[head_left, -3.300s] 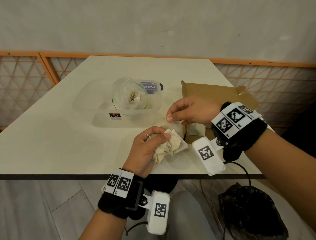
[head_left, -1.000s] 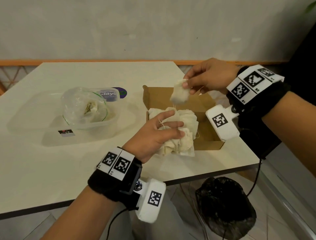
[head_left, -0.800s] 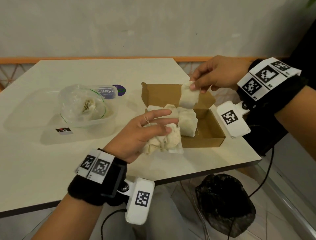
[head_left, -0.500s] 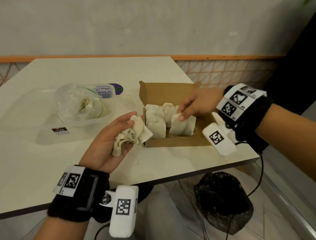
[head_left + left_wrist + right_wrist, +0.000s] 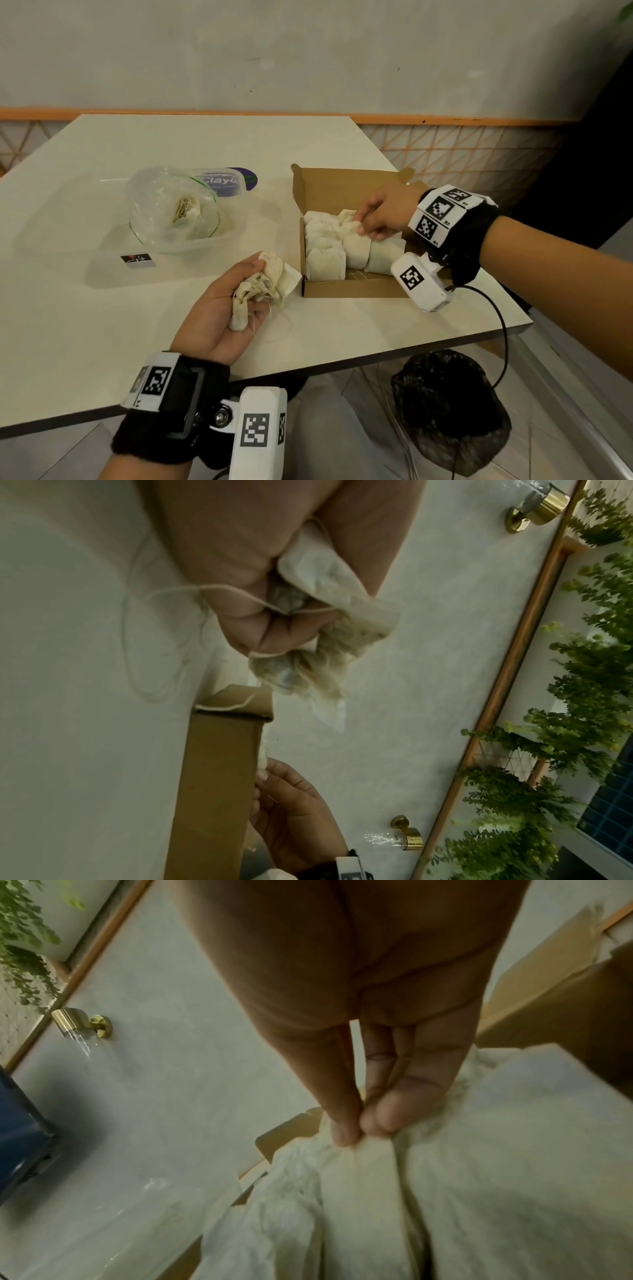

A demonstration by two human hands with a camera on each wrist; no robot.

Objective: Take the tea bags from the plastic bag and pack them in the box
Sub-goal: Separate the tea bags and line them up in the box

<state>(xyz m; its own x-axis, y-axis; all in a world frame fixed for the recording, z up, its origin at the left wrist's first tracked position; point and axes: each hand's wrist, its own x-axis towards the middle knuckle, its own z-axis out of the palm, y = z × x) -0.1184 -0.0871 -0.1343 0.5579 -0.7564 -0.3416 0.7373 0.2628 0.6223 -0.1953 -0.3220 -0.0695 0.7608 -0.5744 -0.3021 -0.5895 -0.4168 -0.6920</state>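
Observation:
An open brown cardboard box (image 5: 346, 289) sits at the table's right, with several cream tea bags (image 5: 325, 246) packed side by side inside. My right hand (image 5: 368, 222) reaches into it and pinches the top of one tea bag (image 5: 359, 1177) between thumb and fingertips (image 5: 377, 1118). My left hand (image 5: 239, 291) is palm up just left of the box and grips a crumpled bunch of tea bags (image 5: 265, 284) (image 5: 308, 642) with loose strings. A clear plastic bag (image 5: 171, 205) with a few tea bags left in it lies in a clear container (image 5: 219, 240).
The container's lid with a purple label (image 5: 236, 180) lies behind the plastic bag. The table's near edge (image 5: 376, 356) runs just under my left wrist. A black bag (image 5: 448, 411) sits on the floor under the table's right corner. A wall closes off the far side.
My right hand carried one tea bag from above the box down into it and now pinches it among the packed ones. My left hand turned palm up with its bunch, left of the box.

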